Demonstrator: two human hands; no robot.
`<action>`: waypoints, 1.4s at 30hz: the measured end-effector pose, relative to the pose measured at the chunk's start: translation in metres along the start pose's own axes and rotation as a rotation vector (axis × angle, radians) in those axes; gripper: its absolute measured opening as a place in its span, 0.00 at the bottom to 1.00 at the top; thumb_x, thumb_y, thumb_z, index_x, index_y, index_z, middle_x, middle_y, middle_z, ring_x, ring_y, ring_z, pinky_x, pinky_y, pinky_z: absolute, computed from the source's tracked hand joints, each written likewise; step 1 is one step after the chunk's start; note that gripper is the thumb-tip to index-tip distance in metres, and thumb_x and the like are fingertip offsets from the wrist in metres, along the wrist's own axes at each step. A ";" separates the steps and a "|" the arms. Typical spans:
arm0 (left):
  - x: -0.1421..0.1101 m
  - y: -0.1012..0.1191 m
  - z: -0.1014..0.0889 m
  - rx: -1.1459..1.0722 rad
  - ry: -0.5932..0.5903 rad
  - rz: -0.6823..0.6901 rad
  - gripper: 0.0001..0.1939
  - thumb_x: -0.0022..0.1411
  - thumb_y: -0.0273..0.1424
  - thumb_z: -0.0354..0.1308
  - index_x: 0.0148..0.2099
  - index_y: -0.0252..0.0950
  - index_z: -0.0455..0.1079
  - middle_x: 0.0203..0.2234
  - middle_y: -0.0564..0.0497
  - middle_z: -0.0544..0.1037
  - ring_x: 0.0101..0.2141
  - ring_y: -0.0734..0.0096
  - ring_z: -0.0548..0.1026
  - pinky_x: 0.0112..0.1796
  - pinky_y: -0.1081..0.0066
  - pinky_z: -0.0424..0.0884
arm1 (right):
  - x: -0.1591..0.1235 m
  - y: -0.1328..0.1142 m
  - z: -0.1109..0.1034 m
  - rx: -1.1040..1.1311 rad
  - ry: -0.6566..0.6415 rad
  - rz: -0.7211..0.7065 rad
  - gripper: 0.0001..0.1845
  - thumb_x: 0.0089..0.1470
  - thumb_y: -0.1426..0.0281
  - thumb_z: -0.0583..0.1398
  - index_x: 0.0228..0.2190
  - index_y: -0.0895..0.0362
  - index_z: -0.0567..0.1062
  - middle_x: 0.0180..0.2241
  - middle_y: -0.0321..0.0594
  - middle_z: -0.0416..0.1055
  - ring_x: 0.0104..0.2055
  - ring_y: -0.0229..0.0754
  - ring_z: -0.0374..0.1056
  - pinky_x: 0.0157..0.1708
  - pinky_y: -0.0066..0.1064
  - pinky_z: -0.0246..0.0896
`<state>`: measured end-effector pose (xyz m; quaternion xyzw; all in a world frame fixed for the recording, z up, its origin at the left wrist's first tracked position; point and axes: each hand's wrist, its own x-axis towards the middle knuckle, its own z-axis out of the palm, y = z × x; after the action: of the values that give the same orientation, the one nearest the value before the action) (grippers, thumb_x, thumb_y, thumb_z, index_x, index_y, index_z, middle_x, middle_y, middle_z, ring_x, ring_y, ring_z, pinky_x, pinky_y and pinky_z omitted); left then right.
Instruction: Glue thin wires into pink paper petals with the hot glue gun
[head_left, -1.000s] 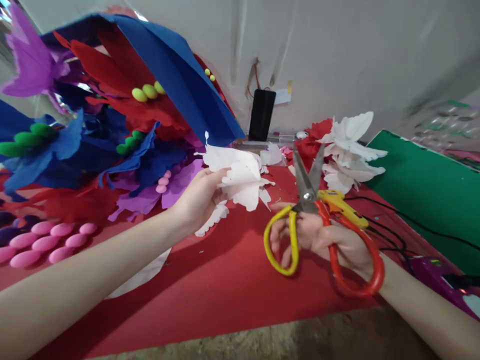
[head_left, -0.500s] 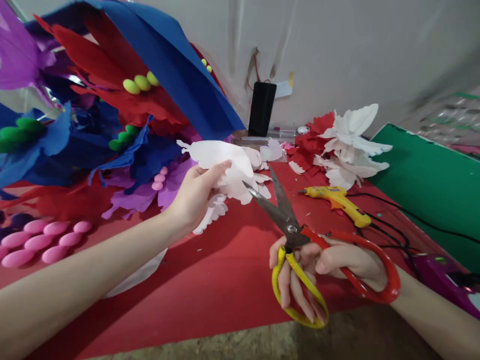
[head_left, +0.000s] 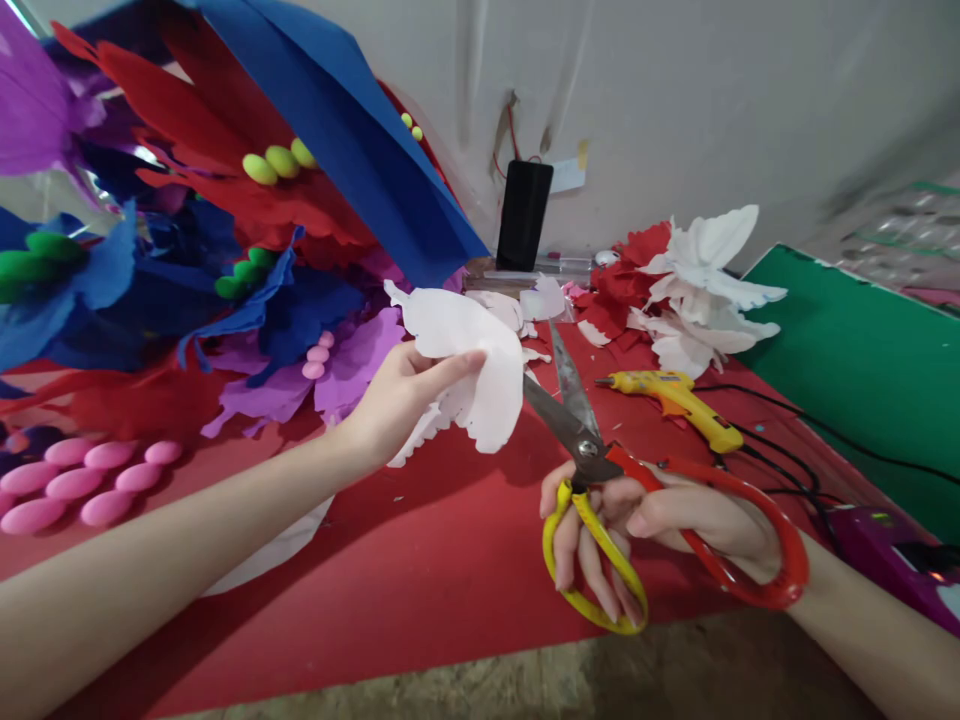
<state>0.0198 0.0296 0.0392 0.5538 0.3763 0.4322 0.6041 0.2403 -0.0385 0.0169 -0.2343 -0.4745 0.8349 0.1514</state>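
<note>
The left hand (head_left: 409,390) pinches a white cut-out (head_left: 454,320) between thumb and fingers, above the red desk (head_left: 450,560); the right hand (head_left: 686,505) grips scissors (head_left: 589,452), fingers through the yellow loop, 2 blades parted. Step in hand, as judged: presenting the cut-out's right edge to the blades. 1 tip reaches that edge; contact cannot be confirmed. A cut calls for left fingers clear of both blades. Room lies nearer than the fingers, toward the desk's front edge; beyond the right fingers, a glue gun (head_left: 701,412) limits forward travel.
</note>
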 end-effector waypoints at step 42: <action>-0.011 0.004 0.006 0.172 -0.310 -0.001 0.10 0.47 0.32 0.58 0.19 0.34 0.69 0.13 0.55 0.69 0.17 0.77 0.67 0.21 0.78 0.63 | 0.014 0.009 0.045 0.014 0.328 -0.163 0.18 0.52 0.52 0.54 0.24 0.54 0.60 0.11 0.25 0.57 0.07 0.27 0.42 0.05 0.18 0.36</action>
<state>0.0212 0.0177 0.0438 0.6633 0.3144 0.3075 0.6055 0.2041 -0.0687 0.0251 -0.3270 -0.4550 0.7738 0.2954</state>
